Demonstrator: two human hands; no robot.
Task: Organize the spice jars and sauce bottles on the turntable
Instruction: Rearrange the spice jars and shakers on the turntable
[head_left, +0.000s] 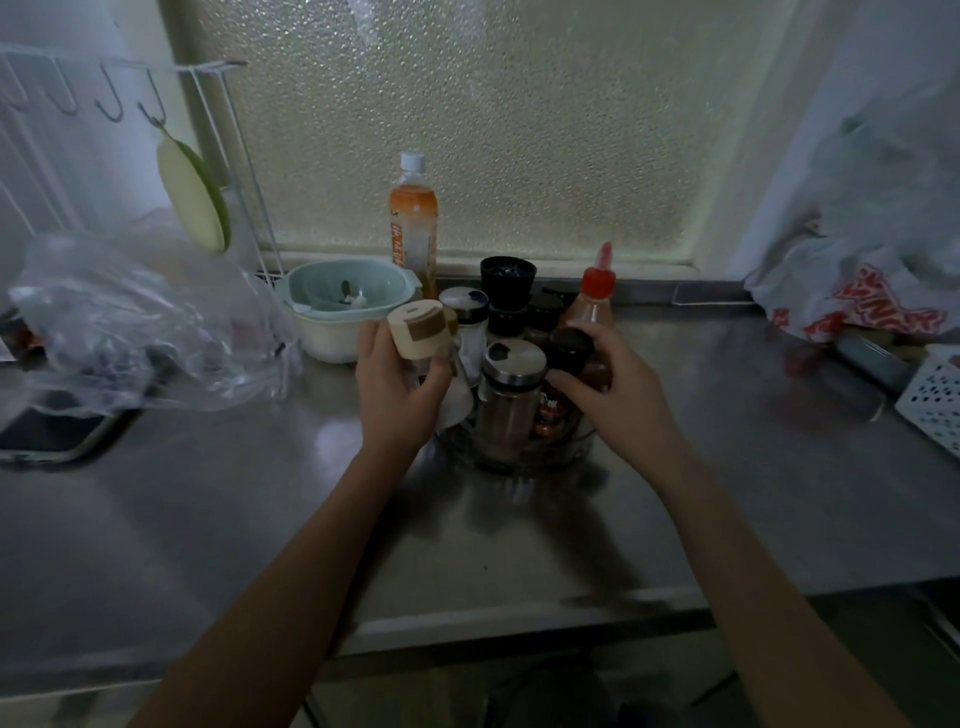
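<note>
A clear turntable on the steel counter holds several jars and bottles. My left hand grips a jar with a cream-coloured cap, tilted, at the turntable's left edge. My right hand is closed around a black-capped bottle with an orange label, standing on the turntable's right side. Between my hands stands a glass jar with a steel lid. Behind are a steel-lidded shaker, a black grinder and a red-capped sauce bottle.
A tall orange drink bottle stands by the frosted window. A pale green bowl sits left of the turntable, beside a clear plastic bag and a phone. At right lie a printed bag and a white basket.
</note>
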